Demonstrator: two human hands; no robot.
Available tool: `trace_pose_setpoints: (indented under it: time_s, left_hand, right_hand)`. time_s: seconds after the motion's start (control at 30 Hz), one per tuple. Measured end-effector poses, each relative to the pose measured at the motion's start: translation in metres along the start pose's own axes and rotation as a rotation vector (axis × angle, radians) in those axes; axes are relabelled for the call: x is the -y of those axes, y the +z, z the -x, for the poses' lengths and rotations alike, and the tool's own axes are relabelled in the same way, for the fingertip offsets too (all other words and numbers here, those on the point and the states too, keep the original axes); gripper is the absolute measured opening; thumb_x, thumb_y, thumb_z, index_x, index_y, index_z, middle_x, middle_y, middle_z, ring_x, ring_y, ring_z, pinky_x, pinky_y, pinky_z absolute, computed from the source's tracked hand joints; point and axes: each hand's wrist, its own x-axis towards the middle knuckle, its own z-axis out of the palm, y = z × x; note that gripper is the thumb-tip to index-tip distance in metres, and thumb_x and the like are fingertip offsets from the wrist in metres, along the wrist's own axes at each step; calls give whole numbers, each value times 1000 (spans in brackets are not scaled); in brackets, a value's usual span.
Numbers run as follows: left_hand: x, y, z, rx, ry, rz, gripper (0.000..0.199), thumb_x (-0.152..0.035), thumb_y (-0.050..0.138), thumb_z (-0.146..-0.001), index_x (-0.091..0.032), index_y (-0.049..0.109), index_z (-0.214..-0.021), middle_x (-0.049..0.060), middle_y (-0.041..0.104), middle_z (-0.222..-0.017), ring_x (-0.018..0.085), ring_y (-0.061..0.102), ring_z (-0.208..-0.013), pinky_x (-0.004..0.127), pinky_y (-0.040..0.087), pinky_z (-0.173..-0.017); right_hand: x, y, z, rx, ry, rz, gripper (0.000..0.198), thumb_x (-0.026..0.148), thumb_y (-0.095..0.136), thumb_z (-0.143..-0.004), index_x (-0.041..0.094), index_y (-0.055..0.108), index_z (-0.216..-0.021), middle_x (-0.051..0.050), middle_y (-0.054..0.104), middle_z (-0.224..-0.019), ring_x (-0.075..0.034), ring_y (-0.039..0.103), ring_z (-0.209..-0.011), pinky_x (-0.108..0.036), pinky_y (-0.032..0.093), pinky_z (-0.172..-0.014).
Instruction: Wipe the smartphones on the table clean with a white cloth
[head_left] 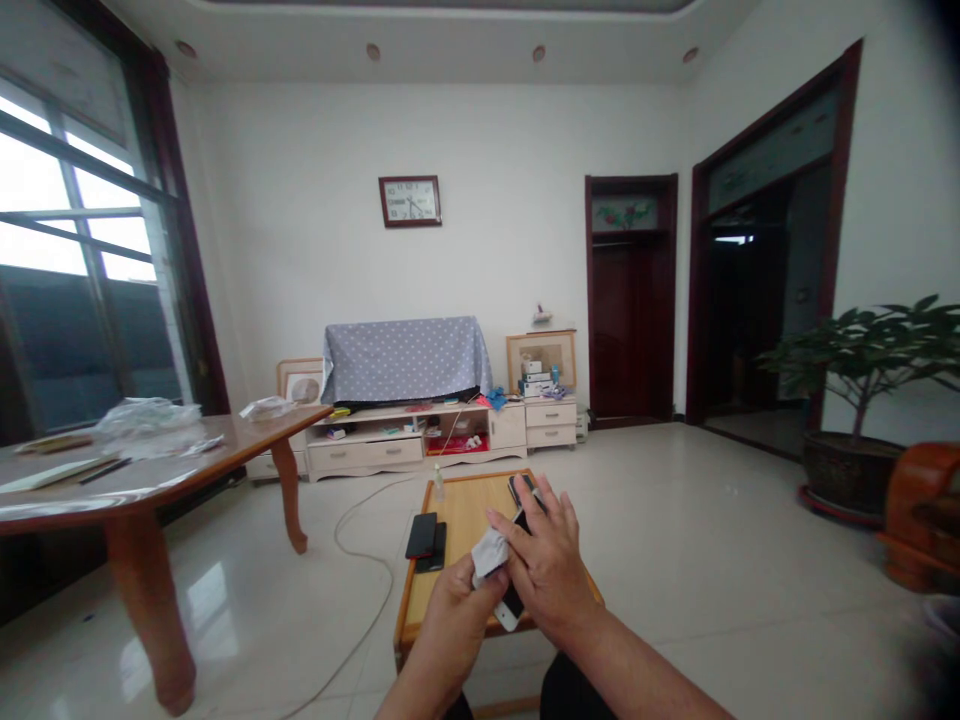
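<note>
A white-framed smartphone (510, 608) is held at a slant above the small wooden table (472, 492). My left hand (459, 612) is closed round its lower left side, thumb across the front. A crumpled white cloth or tissue (490, 552) lies against the phone between my two hands. My right hand (551, 565) is over the phone's right side, fingers stretched out and apart, hiding much of the screen. Two dark phone-like slabs (421, 536) lie overlapping on the table, left of my hands. Another dark object (517, 488) lies partly hidden behind my right fingers.
A small clear bottle (439, 484) stands at the table's far edge. A cable (391, 570) runs over the floor on the left. A larger table (225, 435) with plastic bags stands further left. A potted plant (855, 465) and an orange-brown wooden seat (919, 500) are at right.
</note>
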Motion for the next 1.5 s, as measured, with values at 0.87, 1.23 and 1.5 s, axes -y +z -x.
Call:
trace_pose_setpoints:
  time_s: [0.87,1.23,1.5]
  left_hand:
    - [5,-4,9,-350,319,-1120,18,-21,54,-87,-24,71,-84,5,70,-82,23,58,-88,41,30,-94]
    - [5,-3,11,-371,395,-1187,19,-18,52,-89,-24,70,-83,4,68,-79,22,57,-86,42,31,-92]
    - [8,-11,13,-339,373,-1129,17,-33,55,-93,-31,72,-94,1,70,-82,21,58,-87,39,30,-88]
  right_hand:
    - [27,8,2,167,117,-152,29,37,49,-100,39,71,-117,-3,46,-153,-39,22,-148,-76,21,-107]
    - [28,9,4,241,226,-160,34,44,42,-102,42,68,-123,2,43,-155,-36,19,-150,-72,15,-113]
    - [-6,16,1,159,405,-99,35,42,42,-101,34,72,-118,-4,47,-153,-42,22,-148,-78,17,-107]
